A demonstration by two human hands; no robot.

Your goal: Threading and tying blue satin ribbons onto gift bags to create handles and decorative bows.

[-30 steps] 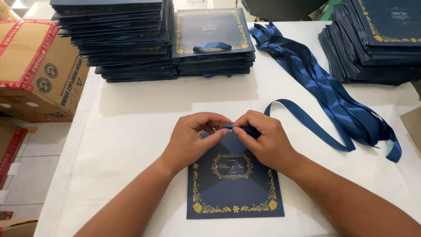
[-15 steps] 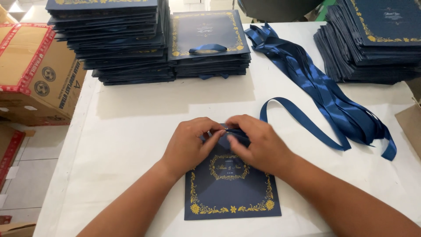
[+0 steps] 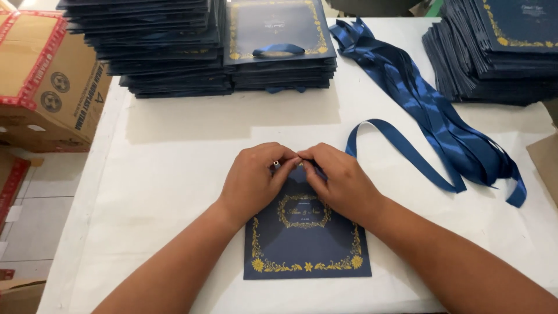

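Two hands meet at the top edge of a navy card [image 3: 306, 238] with gold floral borders, which lies flat on the white table [image 3: 174, 174] directly in front of the person. The left hand [image 3: 253, 177] and the right hand [image 3: 337, 180] have their fingertips pinched together over a loose blue ribbon [image 3: 401, 148], whose near end disappears under the fingers right at the card's upper edge. Both hands look closed in a fine pinch, though exactly how the ribbon end sits between them (threaded through a slot, or only folded) cannot be told from this view.

From the hands, the ribbon arcs out toward two o'clock and runs down to a bundle of more blue ribbons [image 3: 430, 110] spread across the table at one to three o'clock.

As a judgement of progress: this card has no finished bow yet, so the tying is at an early stage. At twelve o'clock a stack of cards [image 3: 279, 35] topped with a ribbon loop appears done, with a taller stack [image 3: 157, 52] at eleven o'clock. Another pile [image 3: 500, 52] at two o'clock shows no ribbons. A cardboard box [image 3: 46, 75] stands at ten o'clock.
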